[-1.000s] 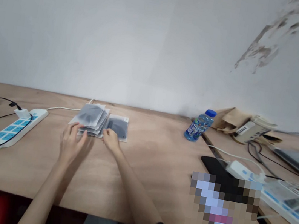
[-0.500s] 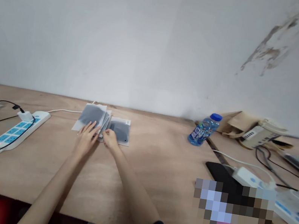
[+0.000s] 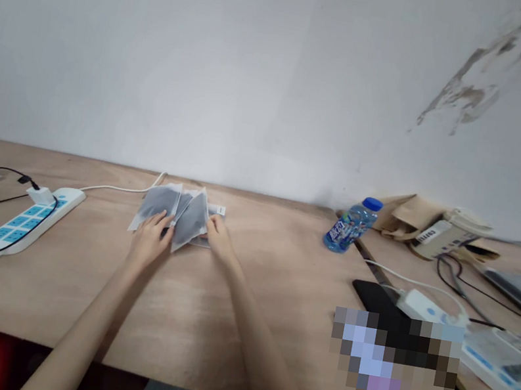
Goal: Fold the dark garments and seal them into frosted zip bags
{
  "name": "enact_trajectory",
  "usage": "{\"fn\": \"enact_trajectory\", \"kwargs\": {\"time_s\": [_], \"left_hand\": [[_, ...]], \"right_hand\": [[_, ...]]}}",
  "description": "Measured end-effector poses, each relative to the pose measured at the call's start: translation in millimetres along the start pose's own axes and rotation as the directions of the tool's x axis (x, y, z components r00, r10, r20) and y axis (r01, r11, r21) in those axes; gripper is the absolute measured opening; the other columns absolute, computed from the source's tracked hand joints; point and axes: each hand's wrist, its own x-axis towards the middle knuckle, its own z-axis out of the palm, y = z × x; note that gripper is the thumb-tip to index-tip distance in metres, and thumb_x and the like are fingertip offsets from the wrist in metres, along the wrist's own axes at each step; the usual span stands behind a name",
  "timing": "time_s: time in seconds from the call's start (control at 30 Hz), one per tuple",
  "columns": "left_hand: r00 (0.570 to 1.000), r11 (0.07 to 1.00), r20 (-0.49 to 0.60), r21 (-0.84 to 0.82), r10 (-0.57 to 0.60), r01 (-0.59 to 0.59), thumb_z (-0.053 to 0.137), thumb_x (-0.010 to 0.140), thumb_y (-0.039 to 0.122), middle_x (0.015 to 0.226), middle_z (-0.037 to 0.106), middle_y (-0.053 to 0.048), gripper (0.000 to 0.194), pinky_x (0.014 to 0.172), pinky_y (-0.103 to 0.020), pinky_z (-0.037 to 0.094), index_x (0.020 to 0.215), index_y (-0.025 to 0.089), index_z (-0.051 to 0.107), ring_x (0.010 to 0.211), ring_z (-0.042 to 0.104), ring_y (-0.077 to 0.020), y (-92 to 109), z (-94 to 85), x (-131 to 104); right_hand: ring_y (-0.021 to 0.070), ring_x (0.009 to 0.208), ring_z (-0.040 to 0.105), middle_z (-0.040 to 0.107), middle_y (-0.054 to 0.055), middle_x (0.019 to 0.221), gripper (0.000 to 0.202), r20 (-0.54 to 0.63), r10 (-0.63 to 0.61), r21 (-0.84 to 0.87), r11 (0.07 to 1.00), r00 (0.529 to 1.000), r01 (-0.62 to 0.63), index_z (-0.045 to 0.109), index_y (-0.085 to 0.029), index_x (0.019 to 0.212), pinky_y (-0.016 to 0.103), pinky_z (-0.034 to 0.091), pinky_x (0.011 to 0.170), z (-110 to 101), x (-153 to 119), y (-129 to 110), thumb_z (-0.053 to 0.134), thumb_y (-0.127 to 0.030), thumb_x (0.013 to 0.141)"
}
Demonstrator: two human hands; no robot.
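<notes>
left to right on the table (image 3: 239, 324): a power strip (image 3: 18, 224); my left hand (image 3: 149, 238), fingers spread loosely over the pile of packets (image 3: 160, 197); one tilted packet (image 3: 191, 220); my right hand (image 3: 219, 236), thumb and fingers pinched together on that packet's right edge, a labelled packet (image 3: 217, 210) partly hidden beneath. the tilted packet looks light, thin, bendable, probably slippery; a side edge seems the surest hold.

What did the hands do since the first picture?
The left hand came down onto the pile of bags. The right hand moved right, pulling one bag partly out of the pile; that bag now slants over much of the labeled bag. The bottle and left power strip stayed put on the table.
</notes>
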Motion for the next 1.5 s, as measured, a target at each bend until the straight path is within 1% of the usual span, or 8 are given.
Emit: {"fn": "enact_trajectory", "kwargs": {"time_s": [0.33,0.5,0.7,0.87,1.03,1.27,1.37,1.5], "left_hand": [[0.998,0.987,-0.067,-0.161,-0.015,0.004,0.048,0.092,0.032,0.138,0.056,-0.01,0.034,0.112,-0.049,0.031,0.122,0.023,0.06,0.134,0.044,-0.0283,48,-16.1,-23],[0.965,0.816,0.078,-0.519,-0.251,0.254,0.044,0.095,0.037,0.131,0.059,-0.009,0.037,0.103,-0.041,0.044,0.13,0.025,0.05,0.122,0.055,-0.022,98,-26.3,-70],[0.944,0.761,0.211,-0.559,-0.253,0.329,0.05,0.091,0.041,0.134,0.056,-0.013,0.047,0.105,-0.045,0.042,0.133,0.021,0.046,0.126,0.053,-0.0252,126,-5.1,-112],[0.96,0.815,0.08,-0.513,-0.268,0.27,0.059,0.084,0.042,0.141,0.048,-0.018,0.058,0.11,-0.051,0.034,0.135,0.016,0.044,0.134,0.043,-0.0303,124,7.0,-89],[0.895,0.703,0.154,-0.569,-0.418,0.426,0.056,0.085,0.04,0.098,0.067,-0.007,0.033,0.085,-0.037,0.051,0.111,0.02,0.056,0.092,0.065,-0.0212,113,8.5,-76],[0.768,0.656,-0.002,-0.522,-0.64,0.545,0.046,0.09,0.037,0.074,0.053,0.0,0.017,0.067,-0.033,0.048,0.097,0.022,0.049,0.069,0.057,-0.019,121,-4.9,-127],[0.826,0.767,-0.096,-0.443,-0.556,0.465,0.049,0.089,0.034,0.092,0.059,-0.007,0.018,0.081,-0.04,0.048,0.102,0.022,0.051,0.088,0.059,-0.0247,131,-16.2,-132],[0.969,0.93,-0.103,-0.32,-0.226,0.183,0.05,0.089,0.03,0.117,0.06,-0.012,0.024,0.101,-0.051,0.038,0.112,0.024,0.057,0.115,0.053,-0.0308,155,-33.1,-115]], "right_hand": [[0.0153,0.077,0.059,0.056,-0.001,0.079,0.027,-0.141,0.019,0.213,0.977,0.99,0.012,0.051,-0.021,0.082,0.025,0.052,0.068,-75,-87,-33,0.048,-0.048,0.085],[0.0161,0.078,0.057,0.057,0.001,0.079,0.032,-0.121,0.104,0.236,0.969,0.987,-0.074,0.056,-0.022,0.082,0.025,0.05,0.072,-93,-150,-5,0.054,-0.053,0.087],[0.017,0.07,0.057,0.06,0.002,0.074,0.037,-0.075,0.182,0.198,0.966,0.98,-0.164,0.063,-0.021,0.079,0.026,0.048,0.064,-100,-187,23,0.058,-0.058,0.084],[0.0129,0.053,0.051,0.056,-0.001,0.059,0.044,0.036,0.204,0.154,0.966,0.978,-0.207,0.065,-0.019,0.075,0.024,0.043,0.052,-106,-184,27,0.06,-0.061,0.081],[0.0207,0.081,0.066,0.072,0.008,0.087,0.042,-0.126,0.251,0.292,0.934,0.96,-0.206,0.072,-0.018,0.088,0.03,0.052,0.071,-100,-182,31,0.067,-0.058,0.076],[0.0265,0.095,0.068,0.075,0.008,0.092,0.044,-0.143,0.293,0.426,0.881,0.945,-0.208,0.073,-0.018,0.095,0.038,0.054,0.084,-76,-206,35,0.07,-0.057,0.075],[0.027,0.09,0.067,0.074,0.007,0.084,0.042,-0.214,0.233,0.256,0.951,0.949,-0.176,0.073,-0.018,0.084,0.035,0.053,0.078,-75,-210,29,0.064,-0.059,0.079],[0.0259,0.082,0.066,0.073,0.006,0.081,0.042,-0.258,0.132,0.031,0.991,0.957,-0.128,0.072,-0.017,0.08,0.031,0.05,0.072,-74,-209,16,0.057,-0.057,0.085]]}}
